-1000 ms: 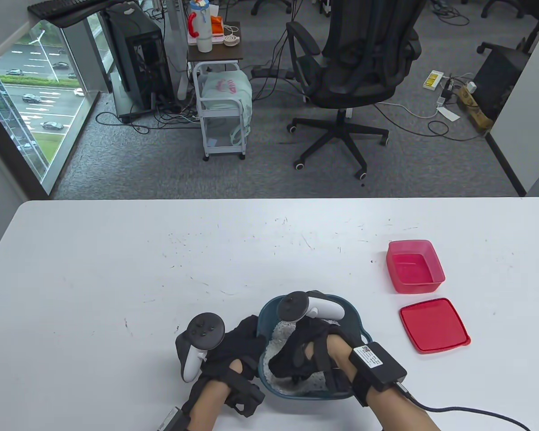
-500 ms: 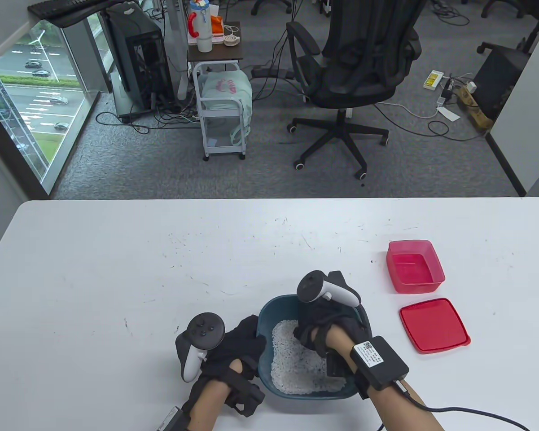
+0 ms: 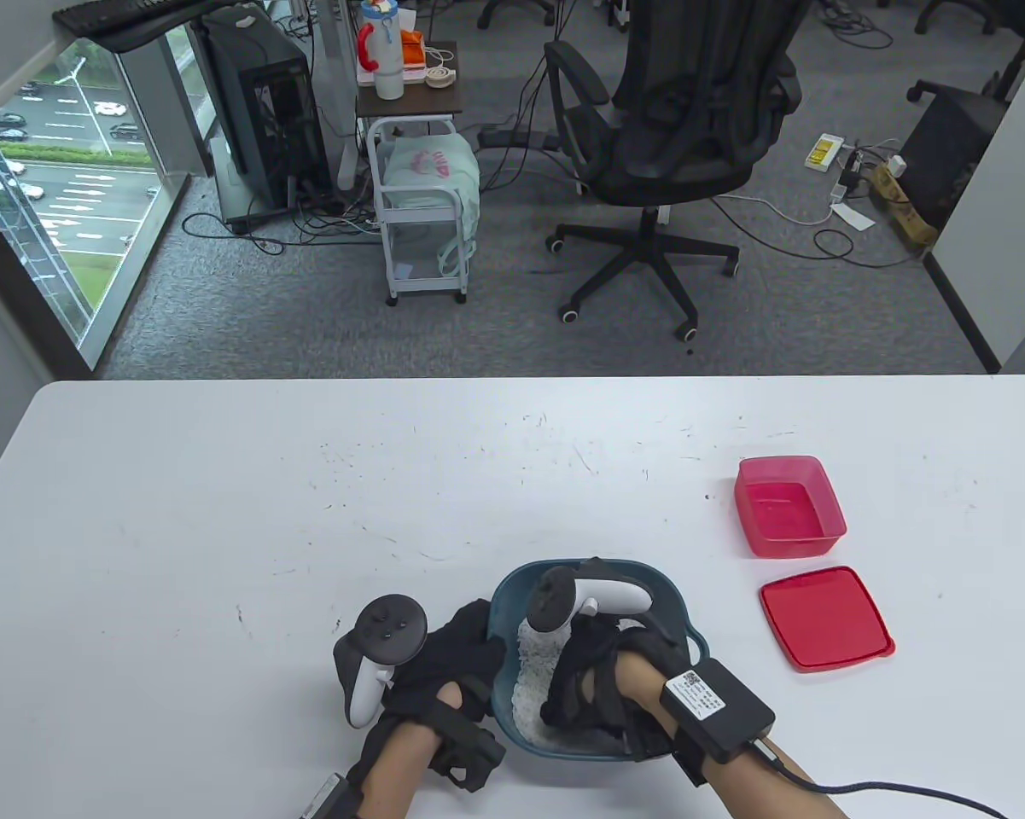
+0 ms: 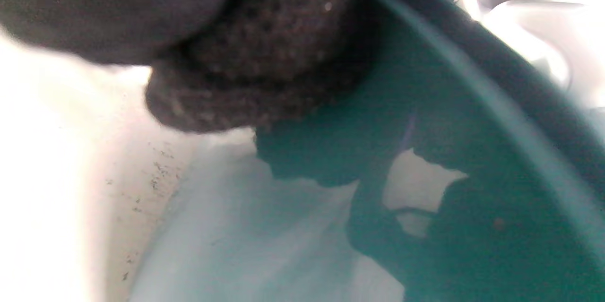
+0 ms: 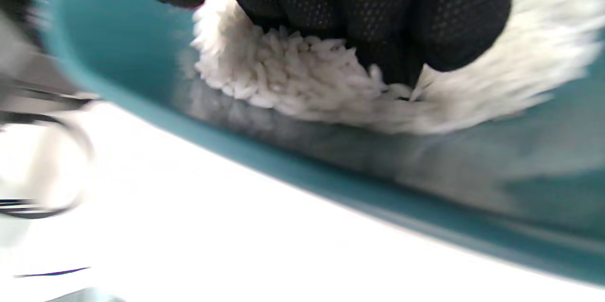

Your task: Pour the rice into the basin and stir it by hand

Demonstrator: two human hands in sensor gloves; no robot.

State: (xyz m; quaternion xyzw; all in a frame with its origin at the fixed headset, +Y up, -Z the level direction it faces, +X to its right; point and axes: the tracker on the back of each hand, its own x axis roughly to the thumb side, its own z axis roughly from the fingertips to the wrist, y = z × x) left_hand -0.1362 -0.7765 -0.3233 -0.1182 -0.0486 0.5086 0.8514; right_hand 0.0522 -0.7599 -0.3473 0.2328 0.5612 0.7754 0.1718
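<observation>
The heap of white rice grains (image 3: 531, 682) lies inside the round dark-teal plastic basin (image 3: 512, 591), which stands on the white table (image 3: 222, 512) near its front edge, a little right of the middle. In the right wrist view the grains (image 5: 293, 80) are piled against the basin's inner wall (image 5: 118, 51) and press up around the black mesh fingertips (image 5: 373, 23) that dig down into them.

The right hand (image 3: 602, 682) in its black sensor glove is inside the basin, fingers pointed down into the rice; they look loosely bent rather than clenched, and whether any grains are enclosed in them cannot be told. The white tracker (image 3: 589, 595) on its back sits over the far half of the basin.

The left hand (image 3: 444, 657), also gloved in black, sits against the basin's left side. In the left wrist view a gloved finger (image 4: 255, 65) lies against the outer teal wall (image 4: 472, 174) just under the rim, so the hand grips the basin's edge. Its dark tracker (image 3: 380, 653) sits to the left.

Well to the right stand a translucent pink-red rectangular plastic container (image 3: 789, 506), with no rice showing in it, and just in front of it, apart, its flat red lid (image 3: 825, 617)
</observation>
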